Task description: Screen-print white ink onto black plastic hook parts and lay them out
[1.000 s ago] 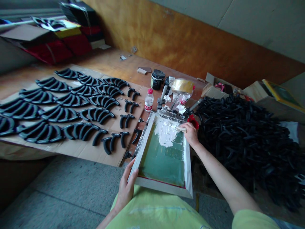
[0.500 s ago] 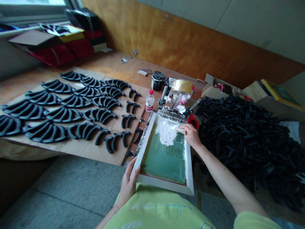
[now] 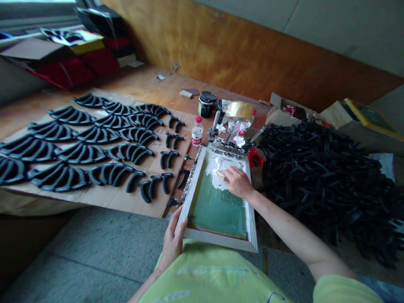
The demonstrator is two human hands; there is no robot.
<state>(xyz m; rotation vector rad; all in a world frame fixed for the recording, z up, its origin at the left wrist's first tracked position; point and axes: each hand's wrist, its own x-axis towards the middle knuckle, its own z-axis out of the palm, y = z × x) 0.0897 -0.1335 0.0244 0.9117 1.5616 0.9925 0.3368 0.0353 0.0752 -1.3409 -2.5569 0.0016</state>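
A screen frame [image 3: 253, 223] with a green mesh [image 3: 217, 214] lies tilted in front of me, its far edge at a metal clamp [image 3: 221, 145]. White paste [image 3: 221, 162] is spread over the far part of the mesh. My left hand [image 3: 174, 235] grips the near left corner of the frame, thumb on top. Over the paste, my right hand [image 3: 237, 182] is closed on a small pale scraper [image 3: 218, 173], whose edge is smeared white. Most of the scraper is hidden by my fingers.
Rows of black curved handles [image 3: 94, 134] lie on cardboard [image 3: 132, 206] at the left. A large heap of black parts [image 3: 309, 181] fills the right. Behind the frame stand a red-capped bottle [image 3: 197, 132], a black tub [image 3: 207, 104] and a yellow tape roll [image 3: 238, 110].
My right hand has moved left with the scraper, from the frame's right edge to the middle of the paste. My left hand keeps its hold on the frame.
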